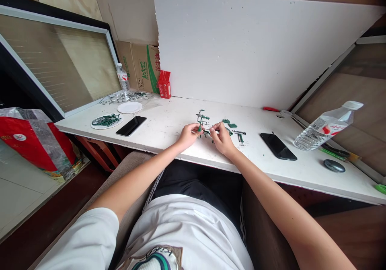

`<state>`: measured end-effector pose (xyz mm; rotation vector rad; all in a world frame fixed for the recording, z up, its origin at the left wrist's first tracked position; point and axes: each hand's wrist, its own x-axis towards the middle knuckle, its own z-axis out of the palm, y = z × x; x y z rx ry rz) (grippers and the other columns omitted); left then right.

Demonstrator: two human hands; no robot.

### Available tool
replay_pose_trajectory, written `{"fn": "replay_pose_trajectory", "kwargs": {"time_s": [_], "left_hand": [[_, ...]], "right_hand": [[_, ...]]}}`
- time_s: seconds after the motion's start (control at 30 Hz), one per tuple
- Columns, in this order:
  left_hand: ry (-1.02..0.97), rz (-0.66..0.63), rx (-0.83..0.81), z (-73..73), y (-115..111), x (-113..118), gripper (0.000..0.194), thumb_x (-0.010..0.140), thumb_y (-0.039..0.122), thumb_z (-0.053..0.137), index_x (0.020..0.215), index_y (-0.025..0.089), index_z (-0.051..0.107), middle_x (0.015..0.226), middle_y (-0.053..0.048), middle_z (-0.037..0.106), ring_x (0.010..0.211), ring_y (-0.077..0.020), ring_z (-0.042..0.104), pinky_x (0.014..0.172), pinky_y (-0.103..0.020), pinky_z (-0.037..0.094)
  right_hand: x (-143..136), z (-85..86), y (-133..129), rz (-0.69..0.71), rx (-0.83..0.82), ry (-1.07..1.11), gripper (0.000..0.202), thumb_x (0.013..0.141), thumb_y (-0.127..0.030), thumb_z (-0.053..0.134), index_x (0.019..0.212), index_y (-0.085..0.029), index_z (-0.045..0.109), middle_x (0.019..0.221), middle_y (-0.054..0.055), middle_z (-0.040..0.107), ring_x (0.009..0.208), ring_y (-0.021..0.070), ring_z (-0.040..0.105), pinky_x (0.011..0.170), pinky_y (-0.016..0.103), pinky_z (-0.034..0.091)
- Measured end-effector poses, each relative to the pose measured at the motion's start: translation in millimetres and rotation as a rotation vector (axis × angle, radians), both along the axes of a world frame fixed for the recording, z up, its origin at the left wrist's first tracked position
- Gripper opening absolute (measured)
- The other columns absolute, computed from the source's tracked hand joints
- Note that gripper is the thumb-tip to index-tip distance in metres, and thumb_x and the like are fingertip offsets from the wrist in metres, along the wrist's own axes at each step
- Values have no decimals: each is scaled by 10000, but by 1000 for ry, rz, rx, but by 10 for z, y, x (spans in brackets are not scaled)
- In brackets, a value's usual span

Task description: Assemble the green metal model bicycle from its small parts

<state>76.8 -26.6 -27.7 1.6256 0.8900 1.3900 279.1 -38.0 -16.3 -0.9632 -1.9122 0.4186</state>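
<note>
Near the front edge of the white table, my left hand (189,135) pinches a small dark green plastic piece (199,127) that points upward. Just to its right, my right hand (223,139) has thumb and fingertips pressed together; whatever they hold is too small to name. Thin green plastic parts (205,117) stand or lie just beyond my left fingertips. More small parts lie past my right hand, among them a flat green block (232,125) and a dark strip-like part (240,132). My fingers partly hide the pieces between the two hands.
Left of my hands are a phone (132,126), a plate of green scraps (99,126) and a white plate (129,107). A red box (164,84) stands behind. To the right are another phone (278,146), a water bottle (327,127) and a dark oval object (334,165).
</note>
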Motion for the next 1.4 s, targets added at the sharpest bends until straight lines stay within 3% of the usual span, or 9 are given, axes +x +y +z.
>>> {"fn": "replay_pose_trajectory", "kwargs": {"time_s": [0.2,0.57,0.8,1.0,1.4], "left_hand": [[12,15,17,-23,12,-1,167,864,293,756,975,169,750,897,-66,722,813,-181,653,792,-319,521],[15,5,-13,-68,26,13,161,839,153,708,981,159,784,873,-67,723,854,-196,709,790,-316,558],[-7,13,-17,-29,17,15,137,825,206,764,950,151,780,857,-59,707,770,-162,631,736,-293,524],[-25,7,-37,-29,23,10,147,835,213,759,964,145,781,835,-47,682,747,-150,607,739,-285,507],[-15,-2,-33,-37,23,22,159,849,225,758,977,134,782,856,-63,693,774,-156,590,731,-277,496]], "right_hand": [[16,-13,34,-1,-6,91,396,1038,-655,516,1000,-261,532,939,62,725,734,207,681,620,339,543],[-25,70,-40,-82,-6,23,503,1035,-698,482,771,-270,479,614,-5,627,569,194,583,598,341,458],[-19,36,-25,-11,-38,63,517,1096,-666,287,816,-280,487,719,27,651,660,217,603,640,370,500],[-40,59,-71,19,-91,89,408,1090,-635,382,922,-277,481,816,27,648,703,212,583,622,359,481],[-26,53,-53,36,-64,65,342,1106,-568,371,955,-272,450,866,46,642,779,234,602,697,388,471]]}}
